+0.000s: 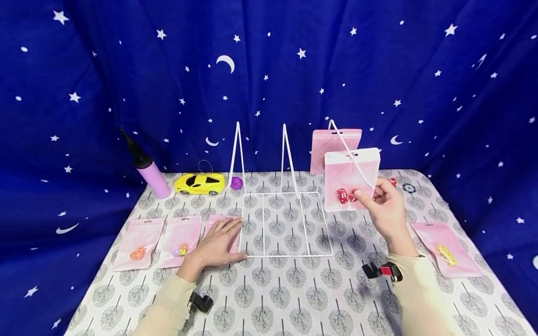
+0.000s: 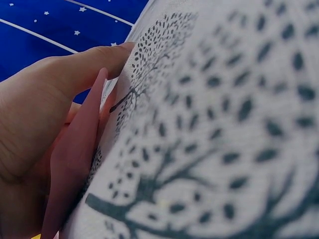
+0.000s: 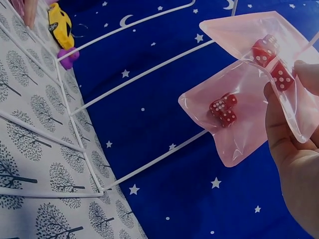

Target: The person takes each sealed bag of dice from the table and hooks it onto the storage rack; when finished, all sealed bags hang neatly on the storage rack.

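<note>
Holding: right hand (image 1: pixel 388 212) pinches pink bag (image 1: pixel 350 179) w/ red dice (image 3: pixel 223 108), lifted above surface (image 1: pixel 294 289), by white rack (image 1: pixel 286 224)
Left grip: left hand (image 1: pixel 218 242) flat, fingers spread, on another bag (image 2: pixel 75 164) just left of rack
Rest: yellow car (image 1: pixel 199 183), pump (image 1: pixel 147 168) at back left

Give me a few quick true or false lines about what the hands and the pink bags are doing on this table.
1. The right hand holds up a pink bag of red dice. True.
2. The left hand grips the yellow toy car. False: it lies flat on a pink bag on the table; the car sits apart at the back.
3. The white wire rack stands between the hands. True.
4. The purple pump lies by the right sleeve. False: it is at the back left.
</note>
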The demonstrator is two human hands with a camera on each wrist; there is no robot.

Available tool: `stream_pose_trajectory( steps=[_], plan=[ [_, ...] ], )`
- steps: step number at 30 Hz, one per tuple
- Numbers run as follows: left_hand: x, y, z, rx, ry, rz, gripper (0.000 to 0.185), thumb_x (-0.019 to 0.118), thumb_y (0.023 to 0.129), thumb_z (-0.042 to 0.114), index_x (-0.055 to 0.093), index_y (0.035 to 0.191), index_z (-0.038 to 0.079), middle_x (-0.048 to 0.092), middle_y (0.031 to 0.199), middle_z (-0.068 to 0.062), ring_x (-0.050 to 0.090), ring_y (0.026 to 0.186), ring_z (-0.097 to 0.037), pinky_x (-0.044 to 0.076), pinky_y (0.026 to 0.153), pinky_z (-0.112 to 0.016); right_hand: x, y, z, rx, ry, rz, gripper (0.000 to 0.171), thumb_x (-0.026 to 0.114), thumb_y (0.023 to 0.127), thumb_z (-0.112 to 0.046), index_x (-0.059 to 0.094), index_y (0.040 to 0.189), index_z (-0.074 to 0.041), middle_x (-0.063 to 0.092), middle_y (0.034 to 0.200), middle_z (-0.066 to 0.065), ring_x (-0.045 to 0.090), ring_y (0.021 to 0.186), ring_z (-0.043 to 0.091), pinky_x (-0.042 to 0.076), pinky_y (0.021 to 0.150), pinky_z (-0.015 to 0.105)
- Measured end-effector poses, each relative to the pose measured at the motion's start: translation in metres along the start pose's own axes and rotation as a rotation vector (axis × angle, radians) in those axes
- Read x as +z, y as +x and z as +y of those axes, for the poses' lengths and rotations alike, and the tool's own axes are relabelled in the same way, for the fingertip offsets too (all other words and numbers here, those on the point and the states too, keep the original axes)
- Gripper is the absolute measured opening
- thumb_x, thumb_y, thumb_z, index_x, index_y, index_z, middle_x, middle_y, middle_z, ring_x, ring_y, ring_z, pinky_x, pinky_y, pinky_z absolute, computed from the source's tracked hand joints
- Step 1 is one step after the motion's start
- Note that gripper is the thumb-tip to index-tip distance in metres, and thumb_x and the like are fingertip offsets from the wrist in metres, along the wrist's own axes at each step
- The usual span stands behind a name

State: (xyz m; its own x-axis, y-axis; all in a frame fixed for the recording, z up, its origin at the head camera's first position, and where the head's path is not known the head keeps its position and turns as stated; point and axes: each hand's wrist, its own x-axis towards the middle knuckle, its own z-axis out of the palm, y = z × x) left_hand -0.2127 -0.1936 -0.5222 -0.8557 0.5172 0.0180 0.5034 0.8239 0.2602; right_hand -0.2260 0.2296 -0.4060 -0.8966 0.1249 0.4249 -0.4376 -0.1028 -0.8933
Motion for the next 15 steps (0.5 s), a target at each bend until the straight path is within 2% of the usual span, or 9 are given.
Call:
stream_pose_trajectory(
  steps=[7,15],
  plan=[
    [0.000,-0.001,0.000,-0.002,-0.005,0.002,0.102,0.064,0.077,0.070,0.030,0.153,0.012,0.026,0.161,-0.005,0.024,0.147,-0.033,0.017,0.119,-0.057,0.001,0.009,0.004,0.016,-0.053,0.024,0.025,0.068,0.081,0.014,0.064,0.097,-0.004,0.071,0.081,-0.004,0.061,0.065,0.003,0.046,0.052,0.014],
    [-0.001,-0.001,0.001,-0.001,-0.006,0.003,0.101,0.064,0.077,0.070,0.030,0.153,0.011,0.027,0.161,-0.006,0.024,0.146,-0.033,0.017,0.119,-0.057,0.002,0.016,0.007,0.013,-0.040,-0.002,0.025,0.067,0.082,0.014,0.063,0.097,-0.006,0.073,0.088,-0.004,0.065,0.072,0.003,0.051,0.059,0.014]
  ],
)
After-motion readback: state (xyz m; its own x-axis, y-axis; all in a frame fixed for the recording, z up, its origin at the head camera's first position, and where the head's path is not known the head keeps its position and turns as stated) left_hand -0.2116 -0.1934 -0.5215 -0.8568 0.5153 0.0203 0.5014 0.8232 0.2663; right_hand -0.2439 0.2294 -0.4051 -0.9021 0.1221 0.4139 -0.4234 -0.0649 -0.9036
